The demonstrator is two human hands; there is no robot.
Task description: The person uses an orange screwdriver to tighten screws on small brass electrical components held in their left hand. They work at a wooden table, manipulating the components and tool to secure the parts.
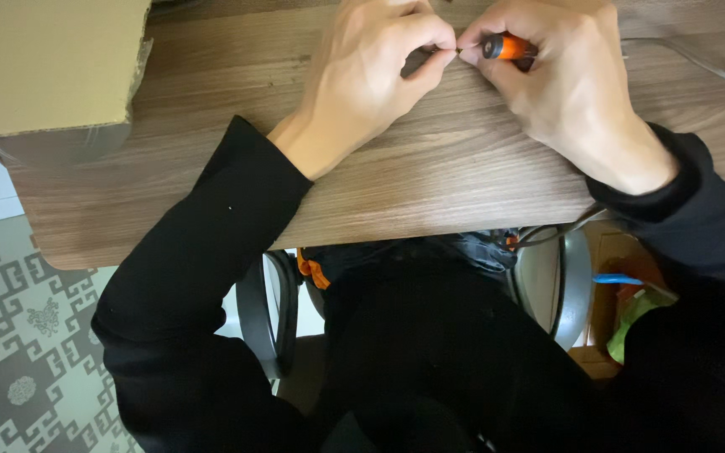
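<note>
- Your left hand (371,80) is curling into a clenched grip around something small and dark at its fingertips; your knuckles are hiding most of it, so what it is cannot be told.
- Your right hand (560,80) is grasping an orange-handled tool (509,46) with a black band, pinching it between thumb and fingers; only a short stretch of the handle is showing, and its tip is meeting your left fingertips at a spot too small to read.
- Both hands are working at the far edge of the wooden surface (430,168), right at the top of the view, where the frame is cutting off the fingers' upper side.
- A cardboard box (48,63) is sitting on the surface's left corner, cut off by the frame, well apart from your hands.
- A thin cable (698,59) is trailing across the surface to the right of your right hand.
- Your black sleeves and lap are blocking most of what is lying under the surface; a chair (274,310) and patterned floor (18,335) are showing past them.
</note>
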